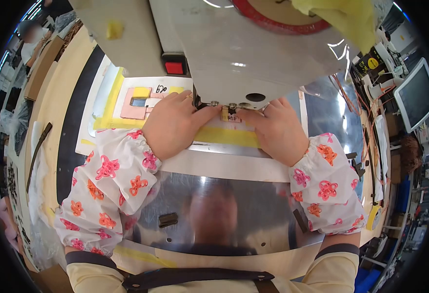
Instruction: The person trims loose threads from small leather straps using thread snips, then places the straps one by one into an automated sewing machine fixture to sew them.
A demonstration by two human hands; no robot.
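Under the head of a large white machine (209, 53) lies a white template board (92, 122) with yellow tape and pink patches. My left hand (173, 122) rests on the board left of the machine's needle area, its thumb stretched toward the middle. On the other side, my right hand (280, 127) points its index finger inward, close to a small yellow-and-pink piece (231, 115) under the machine head. Both hands have fingers apart at least in part; some fingertips are hidden behind the machine. Whether either hand pinches anything is hidden.
A shiny metal plate (253, 210) spans the front, with dark strips (168, 219) on it. A red switch (174, 67) is on the machine. Cables and a white-framed screen (417, 95) stand at right. Another person (31, 41) is at far upper left.
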